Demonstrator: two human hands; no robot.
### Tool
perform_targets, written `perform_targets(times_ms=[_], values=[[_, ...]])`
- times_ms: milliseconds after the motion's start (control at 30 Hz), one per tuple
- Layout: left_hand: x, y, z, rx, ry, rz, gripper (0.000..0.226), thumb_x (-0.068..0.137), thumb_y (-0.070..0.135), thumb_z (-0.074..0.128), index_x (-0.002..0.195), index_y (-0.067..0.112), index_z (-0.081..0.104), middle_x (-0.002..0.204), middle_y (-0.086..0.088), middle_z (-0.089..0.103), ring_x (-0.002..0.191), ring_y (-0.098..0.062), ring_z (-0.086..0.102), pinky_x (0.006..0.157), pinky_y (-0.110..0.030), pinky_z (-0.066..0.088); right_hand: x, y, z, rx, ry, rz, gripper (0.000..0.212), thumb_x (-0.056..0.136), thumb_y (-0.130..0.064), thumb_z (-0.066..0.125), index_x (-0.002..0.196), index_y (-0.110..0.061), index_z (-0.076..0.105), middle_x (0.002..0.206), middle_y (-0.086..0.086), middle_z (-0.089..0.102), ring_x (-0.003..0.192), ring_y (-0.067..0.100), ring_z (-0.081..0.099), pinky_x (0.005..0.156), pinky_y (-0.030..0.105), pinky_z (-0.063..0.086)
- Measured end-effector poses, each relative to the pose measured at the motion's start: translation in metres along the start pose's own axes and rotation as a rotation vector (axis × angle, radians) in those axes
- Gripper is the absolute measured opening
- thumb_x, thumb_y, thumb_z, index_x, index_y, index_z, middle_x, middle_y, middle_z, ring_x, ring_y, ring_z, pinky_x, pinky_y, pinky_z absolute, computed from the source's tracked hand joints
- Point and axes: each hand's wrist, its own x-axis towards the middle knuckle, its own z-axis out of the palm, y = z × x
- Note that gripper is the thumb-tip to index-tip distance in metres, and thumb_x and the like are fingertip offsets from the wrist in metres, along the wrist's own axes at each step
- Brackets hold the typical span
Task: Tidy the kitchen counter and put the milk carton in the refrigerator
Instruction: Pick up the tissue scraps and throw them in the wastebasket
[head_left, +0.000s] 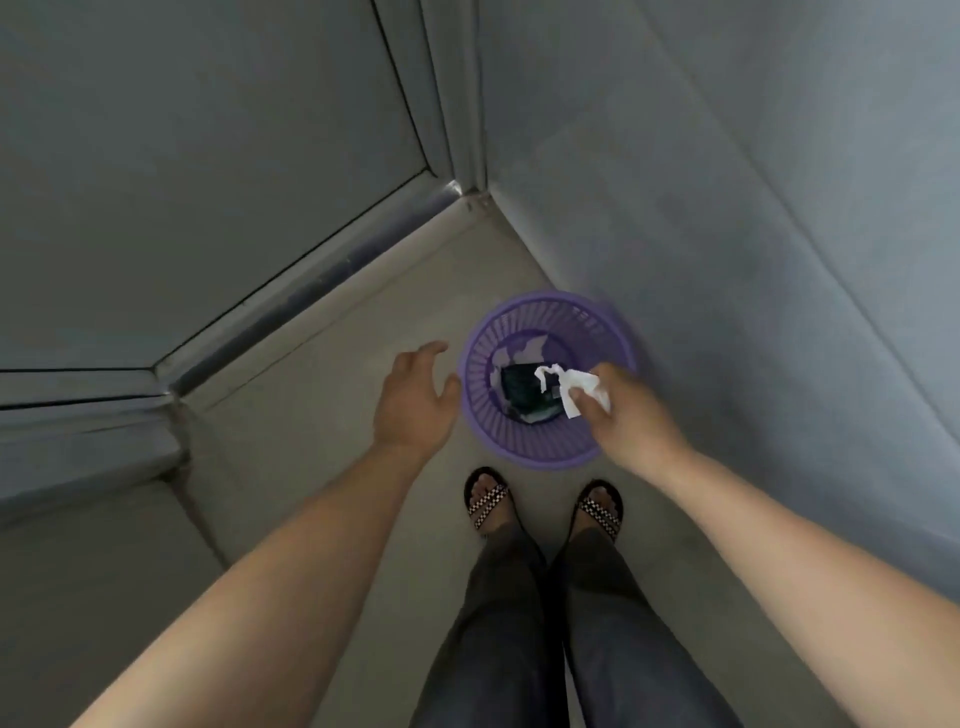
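Right hand (631, 415) is seen curled around a crumpled white tissue (576, 382), which is pinched between the thumb and the fingers. The tissue is held above the open mouth of a purple slatted waste basket (519, 306), over the right half of its opening, and is clear of the basket's rim. The left hand (415, 400) is held out just beside the basket's left rim with its fingers relaxed and spread; nothing is gripped by it, and whether the rim is touched by the thumb cannot be told.

The basket is stood upright on the pale floor (311, 389), close to the far corner of the floor where a grey wall (727, 208) on the right is met by a grey panelled door (208, 156) on the left. The basket is set near the foot of the wall. A metal threshold strip (311, 270) is run along the floor's left edge beneath the door.

Inside the basket a dark crumpled wrapper (522, 387) is seen at the bottom, with some white paper scraps (519, 353) lying behind it.

At the floor's near edge two feet in black sandals with checked straps (485, 501) are planted just short of the basket, and dark trousers (498, 623) are worn above them.
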Motion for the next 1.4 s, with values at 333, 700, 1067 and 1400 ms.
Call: perform_targets(times_ms=[333, 700, 1067, 1400], values=[[0.099, -0.07, 0.117, 0.058, -0.057, 0.126, 0.05, 0.097, 0.026, 0.039, 0.144, 0.021, 0.027, 0.13, -0.014, 0.05, 0.11, -0.032, 0.055, 0.087, -0.037, 0.043, 0.108, 0.092, 0.102, 0.018, -0.024, 0.008, 0.025, 0.094, -0.026, 0.049, 0.101, -0.003, 0.053, 0.093, 0.01, 0.055, 0.078, 0.023, 0.05, 0.064, 0.03, 0.035], [0.102, -0.079, 0.128, -0.049, 0.058, 0.194, 0.047, 0.098, 0.029, 0.037, 0.144, 0.026, 0.026, 0.125, -0.009, 0.052, 0.098, -0.008, 0.048, 0.079, -0.022, 0.036, 0.187, 0.096, 0.152, -0.093, -0.14, 0.063, 0.042, 0.093, -0.033, 0.048, 0.129, -0.011, 0.044, 0.131, 0.014, 0.049, 0.115, 0.03, 0.049, 0.093, 0.04, 0.044], [0.078, -0.046, 0.078, 0.102, -0.135, 0.03, 0.055, 0.097, 0.041, 0.034, 0.147, 0.028, 0.016, 0.134, -0.016, 0.044, 0.115, -0.033, 0.05, 0.093, -0.038, 0.042, 0.093, 0.073, 0.092, -0.098, -0.172, 0.085, 0.048, 0.096, -0.035, 0.041, 0.132, -0.003, 0.042, 0.134, 0.019, 0.046, 0.121, 0.033, 0.044, 0.099, 0.039, 0.038], [-0.112, 0.078, -0.089, -0.377, -0.131, -0.065, 0.028, 0.091, 0.021, 0.055, 0.118, 0.016, 0.056, 0.097, 0.007, 0.059, 0.087, -0.002, 0.055, 0.084, -0.015, 0.044, -0.107, -0.063, -0.06, 0.145, -0.101, 0.03, 0.034, 0.093, -0.039, 0.045, 0.115, -0.016, 0.057, 0.118, 0.002, 0.055, 0.103, 0.016, 0.054, 0.081, 0.021, 0.035]])
